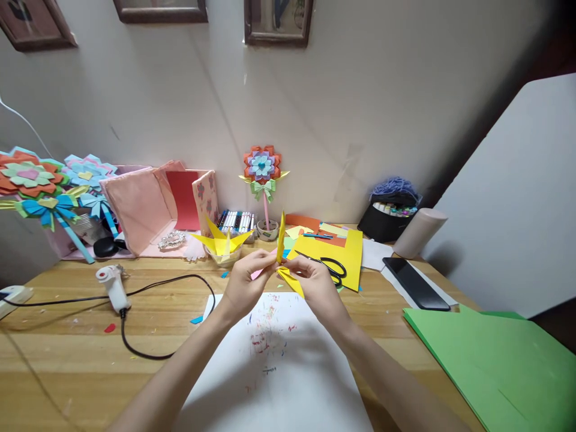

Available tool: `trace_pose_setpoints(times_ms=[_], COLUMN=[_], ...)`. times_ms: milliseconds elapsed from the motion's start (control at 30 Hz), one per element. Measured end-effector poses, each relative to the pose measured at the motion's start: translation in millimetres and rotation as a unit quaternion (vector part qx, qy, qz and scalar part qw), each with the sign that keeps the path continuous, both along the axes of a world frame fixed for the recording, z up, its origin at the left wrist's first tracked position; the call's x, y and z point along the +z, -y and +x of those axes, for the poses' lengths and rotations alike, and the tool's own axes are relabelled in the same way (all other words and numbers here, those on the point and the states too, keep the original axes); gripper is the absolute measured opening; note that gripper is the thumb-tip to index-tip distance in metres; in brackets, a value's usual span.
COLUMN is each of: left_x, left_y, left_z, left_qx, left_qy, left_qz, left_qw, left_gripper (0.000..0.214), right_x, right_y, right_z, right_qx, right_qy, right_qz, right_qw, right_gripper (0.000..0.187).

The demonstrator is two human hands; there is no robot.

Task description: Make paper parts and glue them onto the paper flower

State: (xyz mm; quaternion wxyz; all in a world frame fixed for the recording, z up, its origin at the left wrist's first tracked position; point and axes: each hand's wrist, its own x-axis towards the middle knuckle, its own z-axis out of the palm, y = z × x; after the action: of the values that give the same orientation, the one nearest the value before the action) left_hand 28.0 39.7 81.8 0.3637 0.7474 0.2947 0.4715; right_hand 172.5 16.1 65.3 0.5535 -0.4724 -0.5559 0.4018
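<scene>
My left hand and my right hand meet above a white sheet on the wooden table. Both pinch a folded yellow paper piece between their fingertips. One pointed flap of it stands upright, another points down toward the right hand. Just behind the hands stands a small clear cup with yellow folded petals.
A glue gun with a black cord lies at the left. Black scissors rest on yellow paper. Green sheets and a black phone lie at the right. Paper flowers, a pink box and markers line the wall.
</scene>
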Motion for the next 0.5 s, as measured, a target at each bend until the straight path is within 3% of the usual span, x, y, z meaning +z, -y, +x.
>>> trace_pose_setpoints(times_ms=[167, 333, 500], left_x=[5.6, 3.1, -2.4], left_y=[8.1, 7.3, 5.3], left_z=[-0.3, 1.3, 5.1], left_qx=[-0.036, -0.034, -0.012], left_qy=[-0.030, -0.023, -0.010], left_qz=[0.014, 0.003, -0.010], left_qw=[0.999, 0.999, 1.000], left_gripper=[0.029, 0.031, 0.030], right_x=[1.4, 5.1, 9.0], right_y=[-0.5, 1.5, 3.0], right_z=[1.8, 3.8, 7.2], right_qx=[-0.002, 0.043, 0.033], right_qy=[-0.034, -0.101, -0.085], right_qz=[0.027, -0.010, -0.039], right_qw=[0.999, 0.994, 0.995], right_gripper=[0.023, 0.026, 0.028])
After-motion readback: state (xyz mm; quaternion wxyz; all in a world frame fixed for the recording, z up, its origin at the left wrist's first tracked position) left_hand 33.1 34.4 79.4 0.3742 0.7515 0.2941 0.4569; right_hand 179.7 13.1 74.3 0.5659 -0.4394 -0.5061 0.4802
